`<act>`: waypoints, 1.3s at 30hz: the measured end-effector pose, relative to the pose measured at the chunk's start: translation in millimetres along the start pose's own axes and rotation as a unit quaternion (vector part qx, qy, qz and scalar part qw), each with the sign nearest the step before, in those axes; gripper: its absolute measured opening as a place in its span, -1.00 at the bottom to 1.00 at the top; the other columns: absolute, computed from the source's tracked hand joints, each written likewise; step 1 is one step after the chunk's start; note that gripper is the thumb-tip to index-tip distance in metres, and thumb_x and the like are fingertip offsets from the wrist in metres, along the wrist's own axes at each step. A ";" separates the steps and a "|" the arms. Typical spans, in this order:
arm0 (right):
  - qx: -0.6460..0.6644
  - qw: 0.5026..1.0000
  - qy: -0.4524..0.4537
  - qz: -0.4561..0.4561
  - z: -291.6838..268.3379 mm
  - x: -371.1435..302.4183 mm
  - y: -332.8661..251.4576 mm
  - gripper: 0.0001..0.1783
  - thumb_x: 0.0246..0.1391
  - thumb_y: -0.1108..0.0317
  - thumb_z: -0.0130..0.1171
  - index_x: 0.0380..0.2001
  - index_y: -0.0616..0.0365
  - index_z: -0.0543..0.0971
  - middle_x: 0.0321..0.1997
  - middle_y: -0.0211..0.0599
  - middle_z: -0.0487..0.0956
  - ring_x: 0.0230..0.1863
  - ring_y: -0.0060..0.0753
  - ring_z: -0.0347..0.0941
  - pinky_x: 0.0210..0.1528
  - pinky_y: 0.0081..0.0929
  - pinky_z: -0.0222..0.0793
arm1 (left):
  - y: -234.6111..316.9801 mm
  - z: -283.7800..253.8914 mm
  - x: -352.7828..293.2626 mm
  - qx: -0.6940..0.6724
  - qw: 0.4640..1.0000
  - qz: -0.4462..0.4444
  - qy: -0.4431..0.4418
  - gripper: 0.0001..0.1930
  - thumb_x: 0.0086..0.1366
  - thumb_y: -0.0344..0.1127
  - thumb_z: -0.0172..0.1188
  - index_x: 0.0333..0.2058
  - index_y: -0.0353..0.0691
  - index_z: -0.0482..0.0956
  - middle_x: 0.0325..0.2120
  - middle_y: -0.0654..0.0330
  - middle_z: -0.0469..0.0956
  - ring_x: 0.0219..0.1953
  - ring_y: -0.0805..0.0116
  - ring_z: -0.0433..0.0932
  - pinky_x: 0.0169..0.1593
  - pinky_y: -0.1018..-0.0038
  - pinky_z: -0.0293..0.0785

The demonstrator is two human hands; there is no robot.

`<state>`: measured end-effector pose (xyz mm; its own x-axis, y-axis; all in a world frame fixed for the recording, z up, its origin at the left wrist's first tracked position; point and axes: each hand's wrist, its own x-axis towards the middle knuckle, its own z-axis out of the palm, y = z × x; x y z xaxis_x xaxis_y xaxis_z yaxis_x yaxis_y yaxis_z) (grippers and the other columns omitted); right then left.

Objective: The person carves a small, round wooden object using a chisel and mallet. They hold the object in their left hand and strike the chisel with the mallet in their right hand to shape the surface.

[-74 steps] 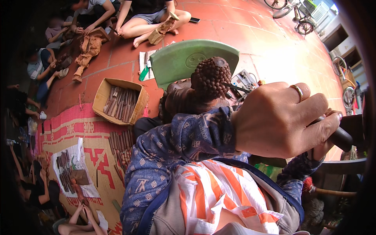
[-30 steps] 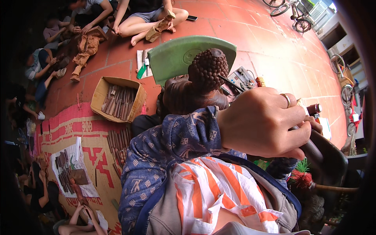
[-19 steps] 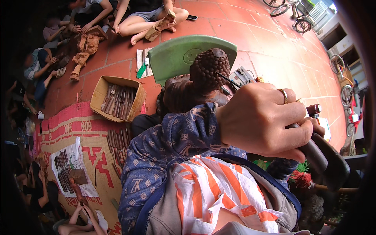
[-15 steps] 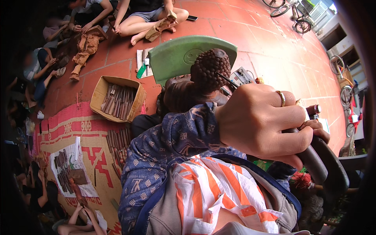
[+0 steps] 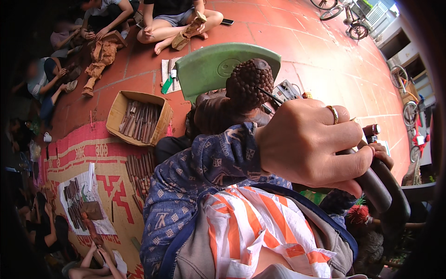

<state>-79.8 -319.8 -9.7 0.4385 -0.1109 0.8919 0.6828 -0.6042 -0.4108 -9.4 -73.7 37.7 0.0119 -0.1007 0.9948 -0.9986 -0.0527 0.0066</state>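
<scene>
Head view: left hand (image 5: 311, 142) clenched around a dark mallet (image 5: 376, 186). Right hand (image 5: 382, 156) mostly hidden behind, grip unclear. Carved wooden head (image 5: 248, 83) just beyond, before a green chair (image 5: 209, 69); cardboard box (image 5: 139, 118) of chisels left.

Counted things on the tiled floor

One carved head (image 5: 249, 83), one green chair (image 5: 211, 65), one cardboard box (image 5: 139, 118) of chisels and two patterned mats (image 5: 88, 153) are seen; one gold ring (image 5: 332, 113) is worn; four bicycles (image 5: 353, 25) are parked.
</scene>
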 end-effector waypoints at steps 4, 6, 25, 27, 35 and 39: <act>-0.001 1.000 0.002 0.011 5.0 10.2 -5.3 -0.81 0.15 0.55 0.10 -0.25 0.13 0.30 -0.48 -0.26 0.39 -0.43 -0.46 0.31 -0.29 -0.49 0.26 | 0.7 -3.2 7.1 0.013 0.996 -0.044 -0.073 -0.64 0.04 0.07 0.25 -0.45 -0.13 0.57 -0.63 0.26 0.43 -0.60 0.32 0.50 -0.57 0.43 0.41; -0.020 1.000 0.011 0.005 5.1 9.0 -1.7 -0.82 0.15 0.58 0.09 -0.28 0.16 0.31 -0.49 -0.25 0.40 -0.45 -0.49 0.31 -0.31 -0.51 0.25 | 3.1 -1.0 12.3 0.059 0.981 -0.097 -0.154 -0.66 0.04 0.02 0.26 -0.47 -0.17 0.58 -0.65 0.21 0.48 -0.58 0.27 0.53 -0.50 0.40 0.44; 0.047 0.998 -0.047 -0.008 12.7 -9.6 -0.2 -0.78 0.15 0.51 0.11 -0.28 0.14 0.26 -0.53 -0.25 0.41 -0.52 -0.43 0.32 -0.39 -0.43 0.25 | 8.7 -9.4 -1.8 -0.022 0.993 0.005 -0.116 -0.57 -0.01 0.16 0.18 -0.57 -0.14 0.45 -0.64 0.28 0.39 -0.60 0.35 0.50 -0.56 0.46 0.41; 0.051 0.998 -0.037 -0.015 15.1 -9.4 -1.7 -0.77 0.15 0.49 0.13 -0.29 0.14 0.25 -0.54 -0.25 0.40 -0.52 -0.42 0.32 -0.39 -0.43 0.26 | 8.2 -13.7 0.4 -0.020 0.991 0.005 -0.129 -0.56 0.00 0.16 0.18 -0.56 -0.14 0.45 -0.63 0.29 0.39 -0.60 0.36 0.49 -0.56 0.46 0.41; 0.017 0.999 0.002 -0.047 16.2 -3.7 -9.1 -0.73 0.14 0.44 0.18 -0.32 0.12 0.24 -0.57 -0.27 0.38 -0.54 -0.43 0.31 -0.41 -0.45 0.31 | 5.1 -17.2 0.1 -0.031 0.992 0.015 -0.119 -0.54 0.05 0.21 0.14 -0.53 -0.12 0.47 -0.65 0.30 0.34 -0.65 0.37 0.44 -0.61 0.47 0.36; 0.011 0.997 0.020 -0.074 10.1 2.2 -15.1 -0.71 0.14 0.43 0.20 -0.31 0.11 0.23 -0.60 -0.28 0.37 -0.55 -0.41 0.32 -0.44 -0.47 0.30 | 4.3 -17.1 0.0 -0.049 0.995 0.022 -0.081 -0.54 0.08 0.23 0.13 -0.54 -0.11 0.46 -0.65 0.31 0.32 -0.68 0.38 0.43 -0.63 0.48 0.34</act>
<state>-83.2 -302.9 -3.4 0.3085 -0.0533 0.9497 0.7515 -0.5985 -0.2777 -14.6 -56.9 39.5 -0.0318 -0.2607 0.9649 -0.9985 0.0508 -0.0192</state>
